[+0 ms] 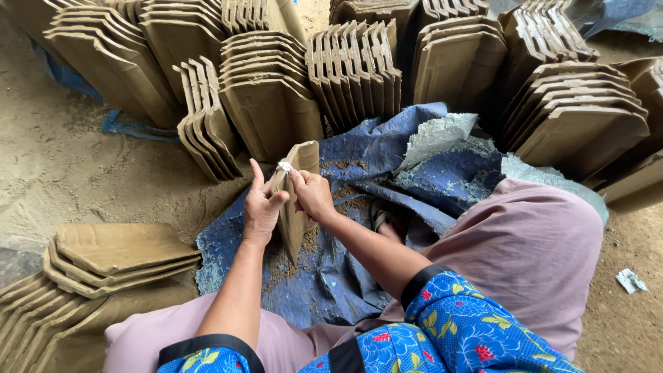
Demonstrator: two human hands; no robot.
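Note:
A brown unfired clay tile (295,200) stands on edge over a blue tarp (387,159). My left hand (261,206) grips the tile's left face, thumb raised. On the tile's right side, my right hand (313,195) pinches a small whitish tool (284,166) against the tile's upper edge. Clay crumbs lie on the tarp under the tile.
Rows of clay tiles (269,103) lean upright in stacks across the back. A flat stack of tiles (117,252) lies at the lower left on sandy ground. My knee in pink cloth (539,242) fills the right. A sandalled foot (387,222) rests on the tarp. A paper scrap (630,280) lies far right.

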